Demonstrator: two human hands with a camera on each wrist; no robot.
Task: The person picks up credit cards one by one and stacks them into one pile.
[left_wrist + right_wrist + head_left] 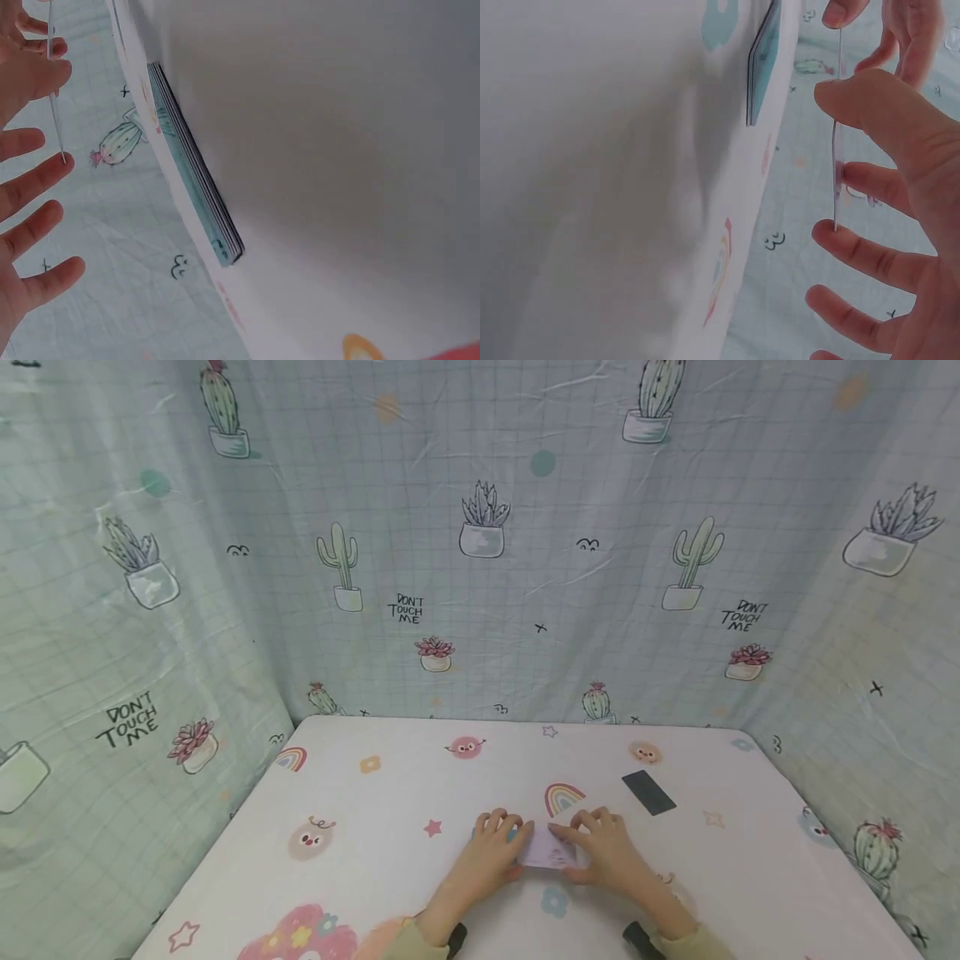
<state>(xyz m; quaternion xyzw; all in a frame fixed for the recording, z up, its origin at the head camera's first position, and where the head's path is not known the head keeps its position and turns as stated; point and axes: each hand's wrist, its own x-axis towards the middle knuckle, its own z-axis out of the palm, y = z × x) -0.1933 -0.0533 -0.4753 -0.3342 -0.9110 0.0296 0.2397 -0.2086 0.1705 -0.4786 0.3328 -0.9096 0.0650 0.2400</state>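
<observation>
Both hands hold a thin pale purple card (546, 850) above the table. My left hand (491, 850) pinches its left end between thumb and fingers, while my right hand (609, 853) does the same at the right end. Seen edge-on in the left wrist view, the card (55, 124) is only a fine line, with the left hand's lower fingers spread apart from it. In the right wrist view, the card (835, 176) looks slightly bent near the right thumb. What is on its far face is hidden.
A dark, glossy rectangular stack of thin layers (648, 792) lies on the white patterned table (390, 810), beyond and right of my hands. Its layered side (196, 165) shows in the left wrist view. Cactus-printed cloth (525, 585) hangs around the back and sides.
</observation>
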